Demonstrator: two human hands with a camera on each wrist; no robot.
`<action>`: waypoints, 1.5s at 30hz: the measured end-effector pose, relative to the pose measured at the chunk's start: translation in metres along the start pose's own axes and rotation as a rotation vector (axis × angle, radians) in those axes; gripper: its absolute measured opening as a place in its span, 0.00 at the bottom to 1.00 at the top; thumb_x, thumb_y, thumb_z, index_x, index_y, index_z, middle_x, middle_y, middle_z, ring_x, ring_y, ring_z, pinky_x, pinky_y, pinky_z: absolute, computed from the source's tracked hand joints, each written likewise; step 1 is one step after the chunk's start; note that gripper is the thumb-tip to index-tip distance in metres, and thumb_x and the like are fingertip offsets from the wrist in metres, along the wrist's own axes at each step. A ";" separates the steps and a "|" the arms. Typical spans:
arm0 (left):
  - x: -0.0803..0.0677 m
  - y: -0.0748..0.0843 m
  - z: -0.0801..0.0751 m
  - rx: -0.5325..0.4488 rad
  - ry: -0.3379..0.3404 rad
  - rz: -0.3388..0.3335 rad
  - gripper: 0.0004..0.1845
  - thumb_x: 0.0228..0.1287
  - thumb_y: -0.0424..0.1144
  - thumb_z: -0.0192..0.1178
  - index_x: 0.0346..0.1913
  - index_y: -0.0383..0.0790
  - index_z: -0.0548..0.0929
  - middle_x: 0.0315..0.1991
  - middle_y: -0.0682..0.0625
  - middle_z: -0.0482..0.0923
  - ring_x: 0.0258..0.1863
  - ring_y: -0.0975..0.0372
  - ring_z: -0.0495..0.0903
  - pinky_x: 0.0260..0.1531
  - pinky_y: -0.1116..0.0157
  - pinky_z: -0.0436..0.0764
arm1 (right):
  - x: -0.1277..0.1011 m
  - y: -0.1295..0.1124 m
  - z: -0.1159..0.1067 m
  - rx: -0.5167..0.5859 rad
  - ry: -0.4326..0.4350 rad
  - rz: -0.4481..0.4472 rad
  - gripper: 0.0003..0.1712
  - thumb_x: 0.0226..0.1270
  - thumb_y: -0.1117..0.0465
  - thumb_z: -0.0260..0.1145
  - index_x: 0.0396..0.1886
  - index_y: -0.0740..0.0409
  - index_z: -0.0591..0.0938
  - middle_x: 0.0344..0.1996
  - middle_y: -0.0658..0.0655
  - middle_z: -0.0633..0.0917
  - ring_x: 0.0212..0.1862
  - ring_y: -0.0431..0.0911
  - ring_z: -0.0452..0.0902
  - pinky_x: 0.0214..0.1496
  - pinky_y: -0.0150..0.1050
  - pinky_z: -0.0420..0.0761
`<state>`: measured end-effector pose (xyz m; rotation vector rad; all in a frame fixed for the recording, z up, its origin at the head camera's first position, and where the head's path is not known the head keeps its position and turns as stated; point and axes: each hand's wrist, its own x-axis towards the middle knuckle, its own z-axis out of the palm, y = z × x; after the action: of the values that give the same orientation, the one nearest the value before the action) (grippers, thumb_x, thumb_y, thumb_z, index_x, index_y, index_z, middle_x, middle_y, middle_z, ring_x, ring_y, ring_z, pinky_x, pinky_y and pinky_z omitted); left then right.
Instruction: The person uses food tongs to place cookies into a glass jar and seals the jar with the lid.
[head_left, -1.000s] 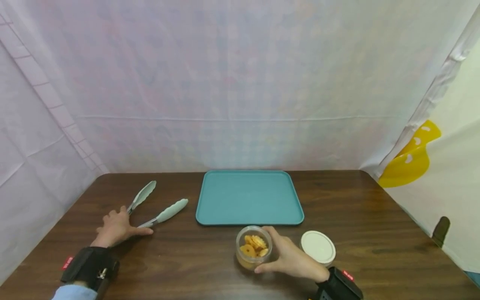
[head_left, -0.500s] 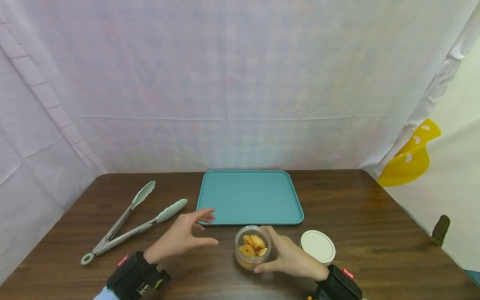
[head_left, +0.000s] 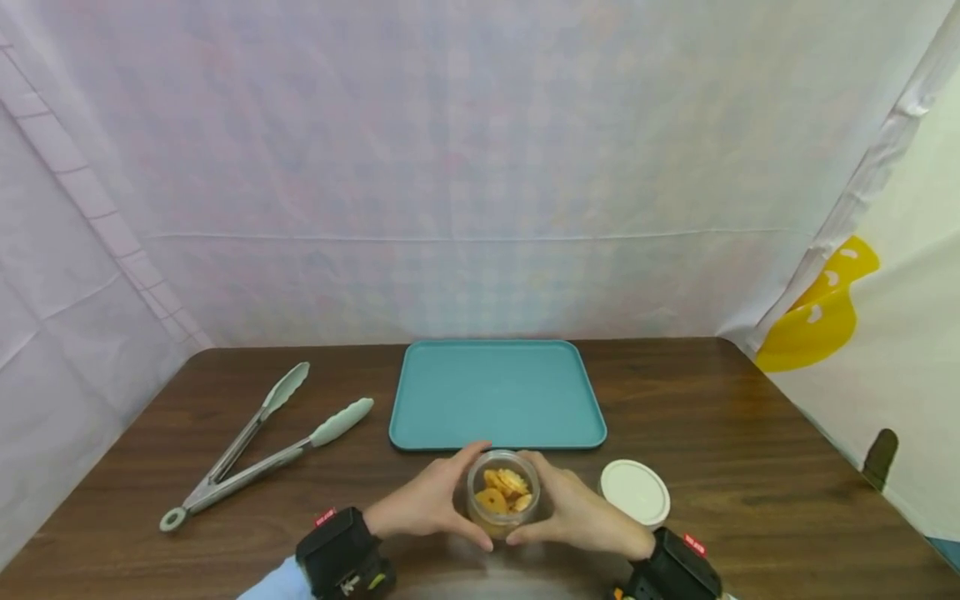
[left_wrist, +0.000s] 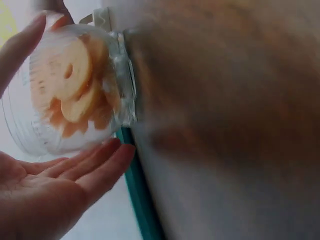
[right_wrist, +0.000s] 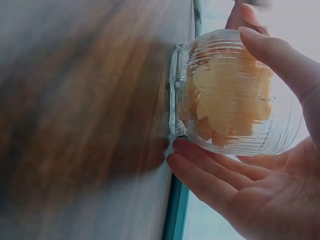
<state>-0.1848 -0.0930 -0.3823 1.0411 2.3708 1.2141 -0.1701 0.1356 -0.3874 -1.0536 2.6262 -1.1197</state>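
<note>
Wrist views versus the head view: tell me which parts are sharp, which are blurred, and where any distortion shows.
Head view: evenly lit and sharp on the jar, tongs and tray, with the table's edges bowed by the wide lens. Left wrist view: the jar looks soft and washed out, the table a brown smear. Right wrist view: the jar's ribs are crisp, the table blurred.

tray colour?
Teal tray, plain with no pattern; shows best in the head view.

Ribbed clear glass jar; dark wood-grain table with slight sheen; smooth matt teal plastic tray; metal tongs with pale matt tips
</note>
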 end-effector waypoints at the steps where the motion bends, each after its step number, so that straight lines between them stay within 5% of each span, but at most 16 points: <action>1: 0.001 0.000 0.001 0.006 0.000 0.001 0.54 0.40 0.46 0.72 0.67 0.33 0.50 0.58 0.42 0.66 0.55 0.53 0.69 0.52 0.61 0.70 | 0.000 0.000 0.000 -0.005 0.003 -0.002 0.46 0.44 0.40 0.68 0.60 0.53 0.61 0.52 0.47 0.74 0.53 0.42 0.70 0.52 0.40 0.72; 15: 0.008 0.000 0.004 0.008 0.020 0.021 0.42 0.38 0.44 0.73 0.58 0.39 0.63 0.51 0.49 0.72 0.49 0.63 0.72 0.49 0.66 0.71 | -0.002 -0.002 -0.005 0.011 -0.039 0.042 0.47 0.44 0.40 0.68 0.59 0.57 0.61 0.54 0.52 0.74 0.55 0.47 0.70 0.53 0.44 0.71; 19: 0.008 0.001 0.005 -0.009 0.011 -0.003 0.42 0.38 0.44 0.73 0.58 0.39 0.63 0.50 0.50 0.72 0.49 0.63 0.72 0.49 0.66 0.71 | -0.011 -0.002 -0.016 -0.112 -0.014 0.093 0.47 0.44 0.39 0.68 0.59 0.60 0.64 0.54 0.57 0.73 0.55 0.51 0.69 0.54 0.47 0.69; 26: 0.007 0.003 0.005 0.042 0.026 -0.033 0.43 0.36 0.46 0.74 0.58 0.41 0.64 0.50 0.50 0.72 0.49 0.62 0.71 0.49 0.65 0.70 | -0.033 0.005 -0.039 -0.424 0.168 0.174 0.44 0.40 0.48 0.73 0.54 0.69 0.70 0.54 0.69 0.68 0.55 0.61 0.65 0.48 0.51 0.73; 32: 0.006 0.003 0.004 0.041 0.032 -0.032 0.43 0.36 0.45 0.74 0.58 0.41 0.64 0.51 0.51 0.72 0.50 0.61 0.71 0.50 0.65 0.69 | -0.047 0.015 -0.047 -0.485 0.093 0.406 0.52 0.33 0.43 0.75 0.54 0.74 0.68 0.52 0.78 0.65 0.53 0.70 0.61 0.47 0.62 0.68; 45: 0.007 0.004 0.005 0.046 0.036 -0.030 0.44 0.35 0.46 0.74 0.58 0.38 0.64 0.51 0.50 0.72 0.50 0.61 0.71 0.50 0.65 0.69 | -0.050 0.026 -0.048 -0.469 0.096 0.509 0.45 0.39 0.46 0.74 0.53 0.71 0.71 0.37 0.68 0.72 0.36 0.56 0.70 0.25 0.43 0.76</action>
<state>-0.1850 -0.0837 -0.3812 1.0018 2.4432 1.1828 -0.1632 0.2083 -0.3781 -0.3230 3.0527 -0.4704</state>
